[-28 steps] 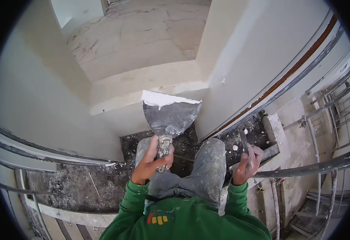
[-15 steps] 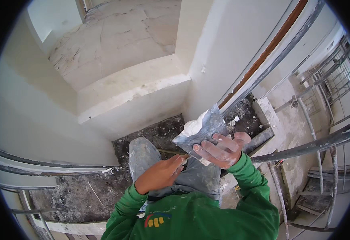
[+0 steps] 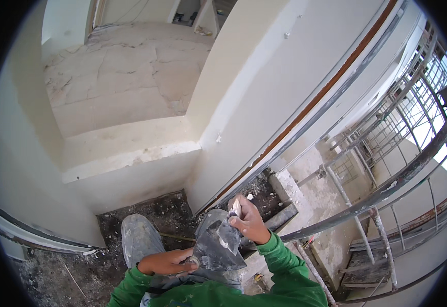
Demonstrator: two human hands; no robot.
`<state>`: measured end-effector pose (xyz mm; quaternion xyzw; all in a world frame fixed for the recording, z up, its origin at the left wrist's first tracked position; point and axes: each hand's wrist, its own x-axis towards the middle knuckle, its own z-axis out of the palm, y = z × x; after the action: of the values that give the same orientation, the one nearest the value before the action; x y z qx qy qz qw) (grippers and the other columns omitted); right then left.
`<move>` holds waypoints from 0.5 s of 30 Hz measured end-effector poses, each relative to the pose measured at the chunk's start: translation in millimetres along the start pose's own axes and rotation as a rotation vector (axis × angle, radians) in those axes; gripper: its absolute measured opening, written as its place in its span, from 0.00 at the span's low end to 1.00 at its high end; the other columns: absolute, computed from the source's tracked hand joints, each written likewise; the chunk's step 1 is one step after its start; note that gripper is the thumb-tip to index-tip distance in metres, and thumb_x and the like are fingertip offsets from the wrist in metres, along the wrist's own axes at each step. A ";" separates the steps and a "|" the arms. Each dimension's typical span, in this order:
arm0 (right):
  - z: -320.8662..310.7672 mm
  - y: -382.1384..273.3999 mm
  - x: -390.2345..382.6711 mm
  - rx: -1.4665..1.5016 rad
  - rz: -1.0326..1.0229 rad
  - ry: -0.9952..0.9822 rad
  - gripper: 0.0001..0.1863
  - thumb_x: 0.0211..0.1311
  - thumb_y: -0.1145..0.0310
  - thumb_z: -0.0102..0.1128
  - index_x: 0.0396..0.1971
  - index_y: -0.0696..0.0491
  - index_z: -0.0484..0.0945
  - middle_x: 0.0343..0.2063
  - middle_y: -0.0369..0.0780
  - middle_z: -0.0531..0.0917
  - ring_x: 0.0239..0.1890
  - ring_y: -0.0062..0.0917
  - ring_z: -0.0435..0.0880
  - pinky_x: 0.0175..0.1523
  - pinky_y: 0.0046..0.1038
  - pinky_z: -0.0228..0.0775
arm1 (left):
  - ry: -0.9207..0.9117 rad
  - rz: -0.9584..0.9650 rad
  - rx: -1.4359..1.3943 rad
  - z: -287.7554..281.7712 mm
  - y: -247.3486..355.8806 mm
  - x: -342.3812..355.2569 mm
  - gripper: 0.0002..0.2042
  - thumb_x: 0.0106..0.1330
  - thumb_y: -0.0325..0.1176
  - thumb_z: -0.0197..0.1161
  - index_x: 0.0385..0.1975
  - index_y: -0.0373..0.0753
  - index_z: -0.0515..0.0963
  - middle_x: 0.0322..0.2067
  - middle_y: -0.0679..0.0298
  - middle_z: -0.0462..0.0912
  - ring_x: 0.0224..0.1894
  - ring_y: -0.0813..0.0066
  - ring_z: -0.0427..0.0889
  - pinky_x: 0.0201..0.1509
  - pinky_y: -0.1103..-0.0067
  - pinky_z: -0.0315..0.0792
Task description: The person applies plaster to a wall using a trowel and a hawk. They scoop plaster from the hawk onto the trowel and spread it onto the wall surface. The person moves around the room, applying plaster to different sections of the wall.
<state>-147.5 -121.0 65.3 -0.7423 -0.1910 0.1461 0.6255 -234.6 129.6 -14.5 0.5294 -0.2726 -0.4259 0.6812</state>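
Observation:
My left hand (image 3: 168,264) grips the handle of a wide grey scraper, whose blade (image 3: 214,253) points to the lower right over my dust-marked grey trousers (image 3: 136,238). My right hand (image 3: 251,225) is closed on a narrow putty knife (image 3: 235,207), held at the wide blade's upper right; part of the knife is hidden by my fingers. A little white compound shows where the two tools meet. Both forearms are in green sleeves.
A plastered step (image 3: 126,166) fronts an opening to a room floor (image 3: 126,77). White walls (image 3: 249,82) flank it. Dark debris-strewn flooring (image 3: 65,276) lies beneath me. A curved metal rail (image 3: 366,199) and scaffolding (image 3: 382,133) stand to the right.
The wide blade has turned from pointing upward to pointing down and right, and much less white compound shows on it. My view has shifted, showing more wall and scaffolding.

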 end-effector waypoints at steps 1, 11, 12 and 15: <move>0.0 4.9 -1.2 -0.116 0.003 -0.082 0.21 0.56 0.56 0.67 0.36 0.54 0.67 0.27 0.29 0.65 0.28 0.13 0.59 0.33 0.17 0.54 | -0.025 0.020 -0.021 0.2 4.4 4.2 0.20 0.74 0.38 0.50 0.58 0.35 0.59 0.27 0.68 0.71 0.23 0.87 0.69 0.25 0.85 0.66; -41.8 43.1 -43.0 0.034 0.096 0.431 0.13 0.67 0.63 0.58 0.42 0.58 0.74 0.36 0.37 0.81 0.35 0.21 0.78 0.43 0.25 0.69 | 0.740 0.540 0.329 -12.3 2.7 -23.5 0.22 0.67 0.27 0.55 0.61 0.36 0.63 0.30 0.60 0.72 0.22 0.75 0.71 0.26 0.81 0.68; -30.4 33.6 -45.7 0.210 0.114 0.485 0.12 0.69 0.65 0.55 0.42 0.59 0.74 0.38 0.38 0.82 0.37 0.24 0.80 0.45 0.27 0.71 | 0.807 0.585 0.579 -15.2 6.1 -15.9 0.25 0.63 0.25 0.56 0.62 0.38 0.64 0.31 0.60 0.71 0.21 0.73 0.70 0.26 0.80 0.68; 16.7 19.9 -46.1 0.657 0.151 0.381 0.15 0.67 0.67 0.54 0.49 0.60 0.72 0.43 0.43 0.81 0.44 0.30 0.81 0.51 0.31 0.72 | 0.884 0.580 0.997 -17.1 10.0 -3.3 0.32 0.52 0.20 0.60 0.62 0.42 0.68 0.31 0.59 0.69 0.20 0.65 0.69 0.23 0.77 0.67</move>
<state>-193.9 -130.8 41.7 -0.5281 0.0409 0.1047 0.8417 -219.3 141.6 -9.7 0.8061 -0.2630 0.2004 0.4909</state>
